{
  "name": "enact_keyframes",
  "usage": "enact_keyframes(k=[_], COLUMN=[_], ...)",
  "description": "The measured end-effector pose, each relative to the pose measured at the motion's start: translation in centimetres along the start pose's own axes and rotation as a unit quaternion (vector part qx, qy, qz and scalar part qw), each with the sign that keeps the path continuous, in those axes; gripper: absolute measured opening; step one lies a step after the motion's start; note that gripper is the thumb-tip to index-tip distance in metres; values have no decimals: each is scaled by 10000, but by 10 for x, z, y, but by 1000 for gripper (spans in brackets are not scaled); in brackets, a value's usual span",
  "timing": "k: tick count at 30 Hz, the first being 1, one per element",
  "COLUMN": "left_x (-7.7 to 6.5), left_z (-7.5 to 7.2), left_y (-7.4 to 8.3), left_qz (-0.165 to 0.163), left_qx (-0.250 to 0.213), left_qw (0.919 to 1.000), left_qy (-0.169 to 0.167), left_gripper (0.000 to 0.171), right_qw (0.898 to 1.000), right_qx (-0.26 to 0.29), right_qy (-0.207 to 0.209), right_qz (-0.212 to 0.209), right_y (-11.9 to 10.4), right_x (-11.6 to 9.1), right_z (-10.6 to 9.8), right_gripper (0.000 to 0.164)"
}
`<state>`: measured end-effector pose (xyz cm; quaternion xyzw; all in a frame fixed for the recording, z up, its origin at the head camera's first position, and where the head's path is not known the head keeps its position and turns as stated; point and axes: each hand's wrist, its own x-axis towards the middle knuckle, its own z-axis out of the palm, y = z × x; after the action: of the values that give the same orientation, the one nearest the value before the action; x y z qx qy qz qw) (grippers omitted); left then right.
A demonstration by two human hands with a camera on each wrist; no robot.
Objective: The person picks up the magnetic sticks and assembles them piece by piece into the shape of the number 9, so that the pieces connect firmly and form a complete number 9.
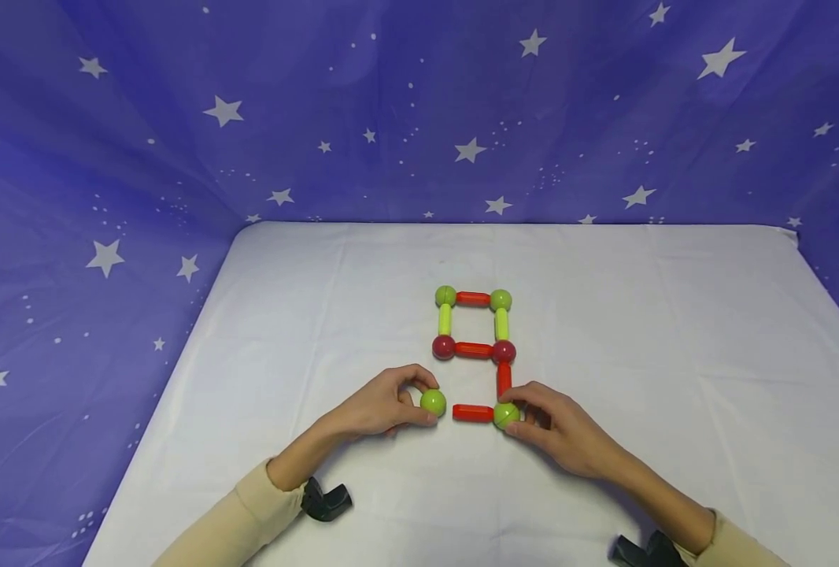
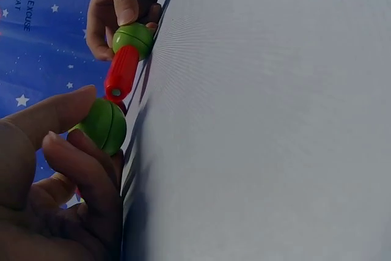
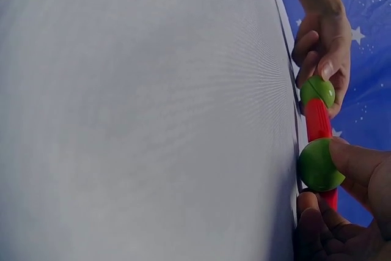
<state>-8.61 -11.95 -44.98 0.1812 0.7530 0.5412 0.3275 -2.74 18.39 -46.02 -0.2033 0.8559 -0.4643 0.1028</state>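
Observation:
Between thumb and fingers, my left hand [image 1: 384, 403] pinches a loose green ball [image 1: 433, 402]. Just right of that ball, a short gap away, is the bare end of a red magnetic rod [image 1: 472, 413]; its metal tip shows in the left wrist view. The rod's other end meets a second green ball [image 1: 507, 415], which my right hand [image 1: 564, 429] pinches. From there an upright red rod [image 1: 504, 378] runs up to a dark red ball [image 1: 504, 352]. Above, a square of rods and balls includes another dark red ball [image 1: 444, 347] and a green ball [image 1: 445, 296].
A white cloth [image 1: 306, 315] covers the table under the pieces. Purple-blue fabric with white stars [image 1: 468, 150] hangs behind and at the sides. Black wrist-worn devices [image 1: 327, 502] sit by both cuffs, close above the cloth.

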Motion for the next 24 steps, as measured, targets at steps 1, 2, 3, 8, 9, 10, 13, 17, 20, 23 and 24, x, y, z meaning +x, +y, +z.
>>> enact_keyframes(k=[1,2,3,8,9,10,13,17,20,23,24], left_x=[0,1,1,2,2,2,3,4,5,5,5], left_z=[0,0,1,3,3,3,4,5,6,7,7], left_y=[0,0,-1,-2,-2,-2,-2,-1,-1,-1,-2], left_qz=[24,50,69,185,196,216,250,291,302,302,299], left_qx=[26,52,94,253,268,262,311,364,357,361,374], left_qw=[10000,10000,9999,9995,9994,9994,9992,9989,9988,9988,9988], left_qy=[2,9,18,47,46,39,15,-75,-124,-133,-127], left_gripper=[36,36,36,36,36,36,36,36,36,37,37], right_qw=[10000,10000,10000,9999,9999,9999,9999,10000,10000,10000,10000], right_qx=[1,5,9,18,17,16,-2,-31,-34,-21,-19], right_qy=[3,11,17,59,62,66,77,87,89,85,85], right_qz=[-3,-25,-49,-128,-120,-115,-98,-37,-17,-30,-33], right_y=[0,0,1,1,1,1,1,0,0,-1,-1], right_x=[0,0,1,1,1,0,0,-1,-1,-1,-1], right_z=[0,0,0,0,0,0,0,0,0,1,1], right_gripper=[28,28,28,27,27,27,27,28,28,28,27])
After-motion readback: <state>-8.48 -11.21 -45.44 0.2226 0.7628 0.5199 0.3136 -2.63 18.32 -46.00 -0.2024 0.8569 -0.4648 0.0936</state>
